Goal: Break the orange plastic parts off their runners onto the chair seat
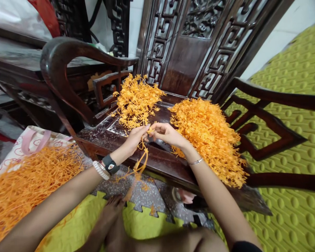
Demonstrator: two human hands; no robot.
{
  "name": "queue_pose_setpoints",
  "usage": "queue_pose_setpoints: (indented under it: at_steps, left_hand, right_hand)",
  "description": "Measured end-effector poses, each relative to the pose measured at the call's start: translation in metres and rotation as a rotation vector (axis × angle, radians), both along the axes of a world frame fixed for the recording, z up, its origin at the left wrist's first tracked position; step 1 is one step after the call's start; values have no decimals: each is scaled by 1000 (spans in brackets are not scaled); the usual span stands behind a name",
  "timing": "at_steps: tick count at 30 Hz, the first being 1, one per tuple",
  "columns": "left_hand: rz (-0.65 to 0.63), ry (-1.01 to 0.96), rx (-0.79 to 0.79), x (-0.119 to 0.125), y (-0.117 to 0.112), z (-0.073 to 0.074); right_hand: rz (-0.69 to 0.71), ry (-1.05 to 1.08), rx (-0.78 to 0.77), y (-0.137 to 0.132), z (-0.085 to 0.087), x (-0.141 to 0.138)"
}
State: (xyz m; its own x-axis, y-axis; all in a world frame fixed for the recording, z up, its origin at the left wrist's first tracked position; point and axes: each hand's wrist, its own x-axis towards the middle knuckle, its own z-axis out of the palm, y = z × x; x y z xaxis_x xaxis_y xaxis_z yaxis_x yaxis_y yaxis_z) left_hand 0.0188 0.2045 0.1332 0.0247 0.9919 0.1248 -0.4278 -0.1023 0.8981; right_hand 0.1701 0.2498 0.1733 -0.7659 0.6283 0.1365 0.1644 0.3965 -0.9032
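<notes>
My left hand [135, 138] is closed in a pinch on an orange plastic strand [144, 155], whose lower end dangles in front of the seat edge. Fingertips of my right hand [166, 133] meet it there, pinching a small orange piece on the same strand. Just beyond my left hand lies a loose pile of orange flower-like plastic sprigs [138, 99] on the dark wooden chair seat [120, 140]. A bigger, denser orange pile [207, 136] sits beside my right hand. Exactly how the fingers grip the piece is too small to tell.
Curved armrests [68, 52] and a carved chair back [190, 63] bound the seat. On the floor at left, a large heap of orange strands [36, 185] spreads by a white bag with pink handles [35, 141]. Yellow-green foam mats [291, 213] cover much of the floor.
</notes>
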Motion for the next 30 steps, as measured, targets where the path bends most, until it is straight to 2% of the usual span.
queue_pose_setpoints:
  at_steps: [2, 7, 16, 20, 22, 23, 26, 27, 28, 30]
  left_hand:
    - [10, -12, 2, 1, 1, -2]
    - [16, -32, 3, 3, 1, -2]
    - [-2, -7, 20, 5, 3, -3]
    - [-16, 16, 32, 6, 2, -1]
    - [-17, 24, 37, 5, -1, -1]
    - [-14, 28, 40, 4, -3, -1]
    - [10, 47, 53, -2, -10, -4]
    - [19, 56, 58, -3, -12, -4]
    - [24, 69, 63, -5, -13, -5]
    - [29, 106, 71, -6, -14, -5]
  right_hand:
    - [-64, -42, 115, -1, 0, -1]
    - [-218, -131, 535, -2, 0, -4]
    - [-439, -190, 959, 1, -7, -5]
    - [-504, -228, 1049, -3, -10, -12]
    - [-569, -241, 1076, 1, -8, -6]
    - [-655, -229, 1076, 6, -5, 1]
    - [-1078, -127, 1037, 23, 6, 36]
    - [-1171, -110, 1023, 29, 10, 48]
    - [-1204, -116, 1012, 33, 13, 57]
    - [-1145, -183, 1017, 37, 15, 65]
